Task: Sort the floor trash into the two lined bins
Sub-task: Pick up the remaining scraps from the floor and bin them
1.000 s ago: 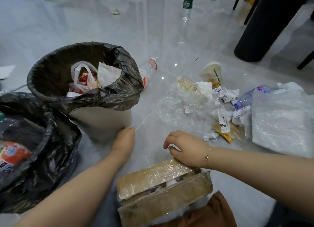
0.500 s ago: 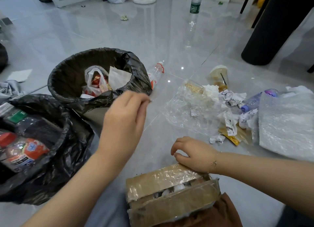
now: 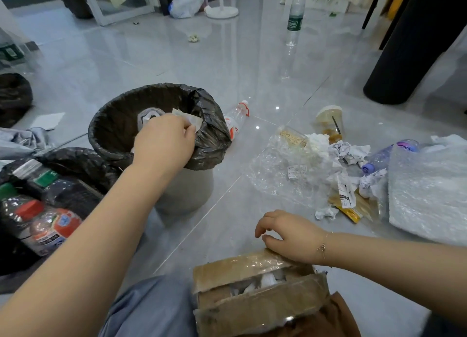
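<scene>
Floor: glossy grey tiled floor (image 3: 252,66), still littered to the person's right.
Bins: a round pale bin lined with crinkled black plastic (image 3: 209,139) holds a white bag and paper; a second black-lined bin (image 3: 83,160), at the left, holds bottles.
Progress: by the look of it, partly done; both bins have contents, but most of the pile remains.
Remaining trash: a frosted bubble-wrap sheet (image 3: 429,190), clear crumpled film (image 3: 285,170), a plastic cup with brown dregs (image 3: 331,122), crumpled white paper balls (image 3: 348,151), a purple-capped bottle (image 3: 386,155), and a clear bottle (image 3: 236,119) lying just beside the round bin.
Box: a taped brown cardboard box (image 3: 257,293), torn open, on the lap.
Left hand (image 3: 164,141): over the round bin's mouth, fingers curled; whether it holds anything, cannot tell.
Right hand (image 3: 290,235): loosely curled, resting on the box's top edge, gripping nothing visible.
</scene>
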Available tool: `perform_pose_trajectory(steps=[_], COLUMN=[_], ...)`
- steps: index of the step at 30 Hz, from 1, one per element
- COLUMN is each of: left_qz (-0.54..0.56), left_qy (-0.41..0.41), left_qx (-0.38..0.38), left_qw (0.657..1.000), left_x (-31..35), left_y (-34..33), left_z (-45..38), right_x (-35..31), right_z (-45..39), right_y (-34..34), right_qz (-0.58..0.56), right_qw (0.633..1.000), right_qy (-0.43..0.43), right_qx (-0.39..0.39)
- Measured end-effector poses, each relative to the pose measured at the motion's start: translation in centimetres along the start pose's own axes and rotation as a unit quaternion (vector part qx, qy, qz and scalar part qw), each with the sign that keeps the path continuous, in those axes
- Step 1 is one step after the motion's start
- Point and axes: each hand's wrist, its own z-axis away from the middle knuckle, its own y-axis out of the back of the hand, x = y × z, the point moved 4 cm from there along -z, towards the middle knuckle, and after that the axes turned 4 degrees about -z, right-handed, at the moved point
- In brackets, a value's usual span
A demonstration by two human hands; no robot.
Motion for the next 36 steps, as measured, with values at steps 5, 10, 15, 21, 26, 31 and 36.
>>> perform_pose_trajectory(steps=[5,10,15,21,26,31,36], left_qz=[0.117,0.200,0.231,0.327,0.593,0.616,0.617], left_qy=[-0.101,-0.105,-0.040,0.047,0.278,0.308,0.306], left_qx=[0.047,-0.091,-0.266,-0.258,-0.385,-0.355,-0.381], left_qw=[0.987,0.970,0.935,0.908,0.650,0.632,0.617], left_x=[5.5,11.0,14.9,14.1,13.2,12.6,12.9], left_y=[1.6,-3.3,-12.6,-15.5,-16.4,-16.8,-17.3], left_z=[3.1,7.0,10.1,11.3,11.0,10.8,10.9], right_x=[1.5,5.5,11.4,15.3,18.4,19.5,19.7], right_z=[1.3,3.3,5.3,5.4,3.6,1.8,2.2], right_y=[1.1,2.3,-0.2,-0.3,-0.5,-1.8,-4.4], right_qz=[-0.048,-0.169,-0.133,-0.040,-0.109,-0.124,-0.210], right_qw=[0.997,0.958,0.941,0.938,0.894,0.873,0.809], right_qy=[-0.037,-0.161,-0.269,-0.306,-0.381,-0.429,-0.443], right_qx=[0.051,0.169,0.159,0.155,0.211,0.197,0.324])
